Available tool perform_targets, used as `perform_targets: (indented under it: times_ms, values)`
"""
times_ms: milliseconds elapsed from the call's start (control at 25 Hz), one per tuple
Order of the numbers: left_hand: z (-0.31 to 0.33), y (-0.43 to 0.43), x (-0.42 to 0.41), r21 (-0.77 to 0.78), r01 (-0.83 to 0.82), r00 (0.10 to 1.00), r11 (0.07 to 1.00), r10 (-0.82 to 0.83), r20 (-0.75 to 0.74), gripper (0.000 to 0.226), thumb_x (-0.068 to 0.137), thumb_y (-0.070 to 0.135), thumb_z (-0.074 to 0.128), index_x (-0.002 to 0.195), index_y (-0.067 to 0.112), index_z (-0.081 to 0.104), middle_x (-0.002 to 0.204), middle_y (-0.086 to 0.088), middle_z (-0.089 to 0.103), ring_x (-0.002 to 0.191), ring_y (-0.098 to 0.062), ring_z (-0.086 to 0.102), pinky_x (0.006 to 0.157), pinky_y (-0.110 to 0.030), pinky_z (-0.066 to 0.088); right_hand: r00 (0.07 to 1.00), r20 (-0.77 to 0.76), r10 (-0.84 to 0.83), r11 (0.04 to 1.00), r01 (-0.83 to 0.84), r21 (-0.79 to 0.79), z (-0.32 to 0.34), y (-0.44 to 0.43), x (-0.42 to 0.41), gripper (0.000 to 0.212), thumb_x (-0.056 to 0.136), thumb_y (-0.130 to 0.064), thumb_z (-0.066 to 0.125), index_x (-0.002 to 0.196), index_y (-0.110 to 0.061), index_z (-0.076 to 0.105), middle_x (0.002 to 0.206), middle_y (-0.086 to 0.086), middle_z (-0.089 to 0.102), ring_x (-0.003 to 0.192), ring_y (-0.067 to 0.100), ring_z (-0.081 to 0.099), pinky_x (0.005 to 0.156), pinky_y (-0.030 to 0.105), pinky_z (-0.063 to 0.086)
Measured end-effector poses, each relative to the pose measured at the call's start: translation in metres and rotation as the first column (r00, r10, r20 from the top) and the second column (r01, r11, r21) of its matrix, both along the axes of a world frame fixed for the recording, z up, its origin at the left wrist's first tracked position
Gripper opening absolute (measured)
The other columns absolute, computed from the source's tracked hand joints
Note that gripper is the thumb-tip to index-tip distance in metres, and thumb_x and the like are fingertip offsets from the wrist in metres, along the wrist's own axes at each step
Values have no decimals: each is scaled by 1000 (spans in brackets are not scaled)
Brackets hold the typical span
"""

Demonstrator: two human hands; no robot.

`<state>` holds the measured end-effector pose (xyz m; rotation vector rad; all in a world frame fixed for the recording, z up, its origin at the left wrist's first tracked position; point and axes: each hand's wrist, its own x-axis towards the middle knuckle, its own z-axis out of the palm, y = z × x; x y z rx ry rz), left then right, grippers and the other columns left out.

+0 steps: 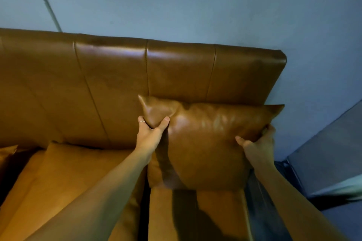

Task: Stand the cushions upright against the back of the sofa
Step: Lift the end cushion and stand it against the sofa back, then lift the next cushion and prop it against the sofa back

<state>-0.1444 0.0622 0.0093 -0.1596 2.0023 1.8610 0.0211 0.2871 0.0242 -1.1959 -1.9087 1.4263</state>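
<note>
Tan leather covers everything at the centre of the frame: we hold a square cushion [207, 143] of glossy, creased leather at centre right, standing on its lower edge on the sofa seat [82, 178] and leaning back against the sofa back [109, 84]. Its broad face points toward us and slightly up; its top edge runs roughly level from left to right, with one pointed corner poking up at the left and the other reaching past the right end of the backrest. Highlights streak across the upper face, and a dark shadow falls down its left side.

Our left hand [150, 135] pinches the upper left corner, thumb on the front and fingers curled behind, a thin ring [141, 121] on one finger. Our right hand [258, 145] is closed round the upper right edge, thumb pressed on the front face and fingers wrapped behind.

At the far left edge of the frame the tip of a second cushion [7, 152] shows, too cropped for us to tell how it lies. A grey-blue wall [195, 6] fills the upper frame behind the sofa.
</note>
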Motion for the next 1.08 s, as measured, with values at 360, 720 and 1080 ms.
perform_targets:
  times_ms: [360,720,1080]
  values:
    - [-3,-17,2,16,109,988,994,-110,108,87,77,57,72,146,29,25,129,4,56,106,-17,57,88,-40,45,978,206,23,981,-62,185,2,-19,-10,104,86,-12,73,158,-32,1,163,19,15,137,50,40,106,66,41]
    - [0,-157,-12,-238,-19,999,971,10,-36,64,90,46,63,145,25,36,141,-4,46,127,-25,47,100,-38,39,741,439,507,474,-666,577,5,-222,-66,56,98,-31,57,151,-27,39,159,5,37,146,25,37,116,41,34]
    - [-103,-342,-61,-520,-66,971,851,175,163,75,81,45,72,142,15,41,134,-15,58,119,-35,58,101,-44,47,717,525,458,889,-377,-260,-119,-332,-119,77,93,-52,59,155,-24,23,156,15,34,134,43,46,97,48,50]
